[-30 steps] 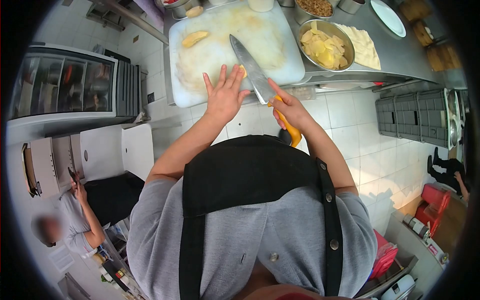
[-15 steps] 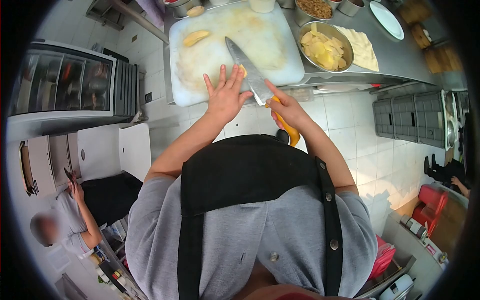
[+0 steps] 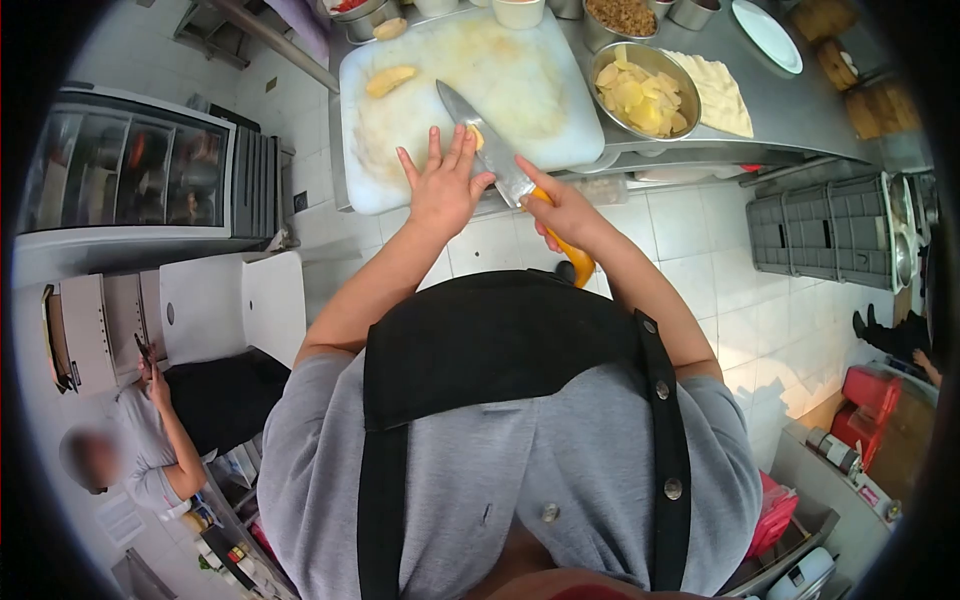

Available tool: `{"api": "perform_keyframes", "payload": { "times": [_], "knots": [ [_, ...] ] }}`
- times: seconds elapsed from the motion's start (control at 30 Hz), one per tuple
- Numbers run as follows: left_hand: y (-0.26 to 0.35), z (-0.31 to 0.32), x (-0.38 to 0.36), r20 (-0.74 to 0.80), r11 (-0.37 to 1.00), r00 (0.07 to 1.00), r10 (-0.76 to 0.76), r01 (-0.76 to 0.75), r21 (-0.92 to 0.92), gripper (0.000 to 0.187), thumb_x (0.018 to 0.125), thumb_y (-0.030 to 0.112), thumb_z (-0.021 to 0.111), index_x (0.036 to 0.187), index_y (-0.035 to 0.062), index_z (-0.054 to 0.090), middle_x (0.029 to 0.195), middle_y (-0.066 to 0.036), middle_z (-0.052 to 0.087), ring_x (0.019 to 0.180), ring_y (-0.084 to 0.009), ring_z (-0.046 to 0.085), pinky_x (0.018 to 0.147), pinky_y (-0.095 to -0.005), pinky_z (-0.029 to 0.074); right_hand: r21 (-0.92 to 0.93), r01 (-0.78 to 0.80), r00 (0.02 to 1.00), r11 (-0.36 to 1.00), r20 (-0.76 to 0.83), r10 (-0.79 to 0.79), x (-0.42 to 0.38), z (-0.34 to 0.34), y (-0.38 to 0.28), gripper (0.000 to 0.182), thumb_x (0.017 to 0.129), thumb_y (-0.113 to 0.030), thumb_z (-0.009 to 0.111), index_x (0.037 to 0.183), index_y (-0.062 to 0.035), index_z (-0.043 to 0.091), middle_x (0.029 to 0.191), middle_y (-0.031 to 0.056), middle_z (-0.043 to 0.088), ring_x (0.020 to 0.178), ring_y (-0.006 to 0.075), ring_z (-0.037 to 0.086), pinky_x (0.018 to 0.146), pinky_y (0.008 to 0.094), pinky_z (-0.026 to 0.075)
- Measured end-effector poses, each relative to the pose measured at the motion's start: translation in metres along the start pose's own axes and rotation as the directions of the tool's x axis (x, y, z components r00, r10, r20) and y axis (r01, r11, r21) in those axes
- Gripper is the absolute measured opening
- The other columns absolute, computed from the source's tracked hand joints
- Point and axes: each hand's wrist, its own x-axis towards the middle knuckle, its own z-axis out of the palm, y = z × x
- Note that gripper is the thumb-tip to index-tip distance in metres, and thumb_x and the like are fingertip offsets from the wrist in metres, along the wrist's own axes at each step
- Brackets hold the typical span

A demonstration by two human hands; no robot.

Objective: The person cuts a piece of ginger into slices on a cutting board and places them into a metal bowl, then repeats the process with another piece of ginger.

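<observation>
A large kitchen knife (image 3: 500,158) with a yellow handle lies across the white cutting board (image 3: 530,105), its tip pointing away from me. My right hand (image 3: 566,214) is closed round the handle, with the index finger along the blade's heel. My left hand (image 3: 443,192) is spread flat at the board's near edge. Its fingertips rest by a small pale yellow piece (image 3: 477,137) right at the blade, partly hidden by them. Farther up the board lies a longer peeled yellow piece (image 3: 390,80), and a brownish lump (image 3: 389,29) sits at the far left corner.
Right of the board stands a steel bowl (image 3: 692,122) of pale yellow slices, beside a folded cream cloth (image 3: 715,95). Behind are a container of brown crumbly food (image 3: 622,18) and a white plate (image 3: 767,36). A person (image 3: 150,440) is at the left, near a glass-fronted fridge (image 3: 125,165).
The knife and both hands have shifted slightly to the left over the board. The small yellow piece stays by my left fingertips and the blade.
</observation>
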Motion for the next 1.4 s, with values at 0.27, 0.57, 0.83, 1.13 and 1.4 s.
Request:
{"api": "perform_keyframes", "payload": {
  "times": [0.27,0.57,0.83,1.13,1.4],
  "knots": [
    [0.002,-0.001,0.009,0.032,0.995,0.994,-0.102,0.103,-0.002,0.068,0.099,0.053,0.037,0.153,0.0126,0.026,0.16,-0.001,0.025,0.148,-0.0355,0.016,0.108,-0.0738,-0.003,-0.414,0.017,0.991,0.91,-0.112,-0.07,-0.037,-0.017,-0.009,0.061,0.096,-0.021,0.053,0.151,-0.0333,0.031,0.065,0.0083,0.053,0.052,0.0175,0.057,0.05,0.033,0.05],
    [0.012,-0.021,0.018,-0.021,0.972,0.993,-0.117,0.11,-0.208,0.07,0.098,0.036,0.053,0.153,0.0062,0.021,0.158,-0.012,0.026,0.148,-0.0345,0.016,0.113,-0.0671,0.005,-0.968,-0.051,0.758,0.247,-0.199,-0.621,-0.055,-0.021,-0.016,0.059,0.088,-0.011,0.061,0.142,-0.0322,0.048,0.085,0.0138,0.055,0.071,0.0311,0.061,0.066,0.0412,0.052],
    [0.03,-0.046,0.071,0.056,-0.682,0.992,0.109,0.116,-0.722,0.047,0.094,0.014,0.063,0.137,0.0056,0.045,0.129,-0.012,0.057,0.121,-0.0232,0.055,0.104,-0.038,0.044,-0.233,0.37,0.878,0.899,-0.227,-0.421,-0.081,-0.021,-0.026,0.057,0.09,-0.006,0.06,0.143,-0.0262,0.05,0.092,0.0038,0.059,0.071,0.0128,0.057,0.065,0.0316,0.051],
    [0.072,-0.056,0.129,0.31,-0.358,0.892,0.329,0.422,-0.833,0.025,0.095,0.018,0.064,0.116,0.0064,0.058,0.114,-0.006,0.065,0.102,-0.0143,0.063,0.091,-0.0308,0.051,0.121,0.347,0.878,0.93,-0.391,-0.277,-0.119,-0.058,-0.017,0.056,0.093,-0.004,0.057,0.146,-0.0177,0.045,0.085,0.0031,0.058,0.06,0.0067,0.051,0.054,0.022,0.046],
    [0.123,-0.081,0.14,0.169,-0.435,0.806,0.568,0.468,-0.769,0.029,0.094,0.019,0.065,0.119,0.0081,0.057,0.111,-0.003,0.066,0.099,-0.009,0.06,0.087,-0.0246,0.048,0.213,0.427,0.838,0.879,-0.457,-0.296,-0.141,-0.066,-0.006,0.057,0.094,-0.004,0.054,0.148,-0.0147,0.04,0.077,0.0033,0.057,0.055,0.0083,0.052,0.051,0.0231,0.044]
  ]
}}
